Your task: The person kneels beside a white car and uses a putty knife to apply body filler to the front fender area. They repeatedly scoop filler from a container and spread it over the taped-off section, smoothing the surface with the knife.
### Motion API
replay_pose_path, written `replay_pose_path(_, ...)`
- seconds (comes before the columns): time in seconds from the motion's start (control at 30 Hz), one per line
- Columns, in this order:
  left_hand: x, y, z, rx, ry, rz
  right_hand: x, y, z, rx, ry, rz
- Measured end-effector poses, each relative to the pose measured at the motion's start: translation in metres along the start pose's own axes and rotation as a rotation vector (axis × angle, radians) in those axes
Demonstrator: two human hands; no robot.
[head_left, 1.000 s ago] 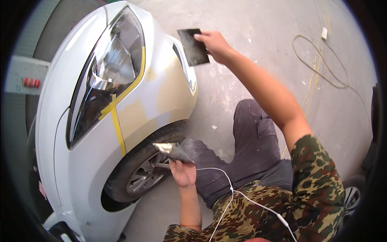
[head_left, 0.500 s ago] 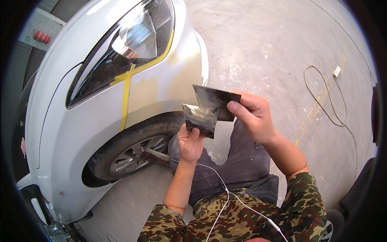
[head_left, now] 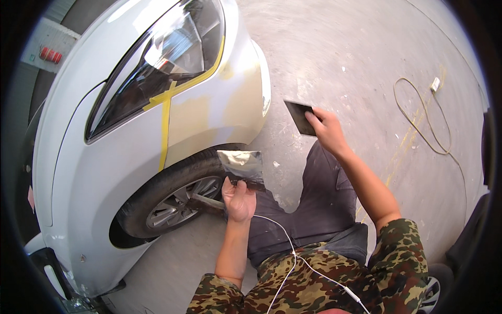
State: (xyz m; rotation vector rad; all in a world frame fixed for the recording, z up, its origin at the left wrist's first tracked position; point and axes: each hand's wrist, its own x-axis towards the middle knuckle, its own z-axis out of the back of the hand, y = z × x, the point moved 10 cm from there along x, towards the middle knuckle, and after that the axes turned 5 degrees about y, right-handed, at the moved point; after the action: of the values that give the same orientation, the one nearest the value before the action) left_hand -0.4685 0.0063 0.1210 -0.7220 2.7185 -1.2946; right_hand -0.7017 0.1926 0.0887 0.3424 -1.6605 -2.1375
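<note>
My left hand [head_left: 240, 203] is closed on the lower edge of a flat metal putty plate [head_left: 244, 170], with pale yellowish filler smeared across its upper part. Raised to the right, my right hand [head_left: 329, 131] pinches a thin dark putty spreader [head_left: 299, 117] between thumb and fingers. The two tools are apart. At the left stands a white car, its front bumper [head_left: 238, 107] patched with beige filler beside the wheel arch. Yellow masking tape [head_left: 165, 125] runs down the fender seam and along the lower edge of the headlight [head_left: 180, 49].
The car's front wheel [head_left: 183, 206] is just left of my left forearm. A looped cable [head_left: 405, 115] with a white socket end lies on the concrete floor at the right. White earphone wires [head_left: 294, 255] hang over my lap. Another wheel [head_left: 434, 293] shows at the lower right.
The spreader in my right hand has moved up and right, away from the plate. My left hand has come slightly down and left with the plate, leaving its filler in fuller view.
</note>
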Motion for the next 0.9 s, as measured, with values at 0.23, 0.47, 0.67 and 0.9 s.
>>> replay_pose_path(0.23,-0.035,0.053,-0.029,0.084,-0.014,0.025,0.061,-0.064,0.034,0.192,-0.263,0.103)
replay_pose_path(0.47,-0.052,0.064,-0.017,0.125,-0.078,0.008,0.105,-0.061,0.021,0.149,-0.389,0.23)
replay_pose_path(0.67,-0.036,0.049,0.011,0.13,-0.137,0.017,0.124,-0.046,-0.01,0.05,-0.464,0.271)
replay_pose_path(0.9,-0.032,0.026,0.049,0.13,-0.172,0.011,0.122,-0.034,-0.052,-0.009,-0.532,0.28)
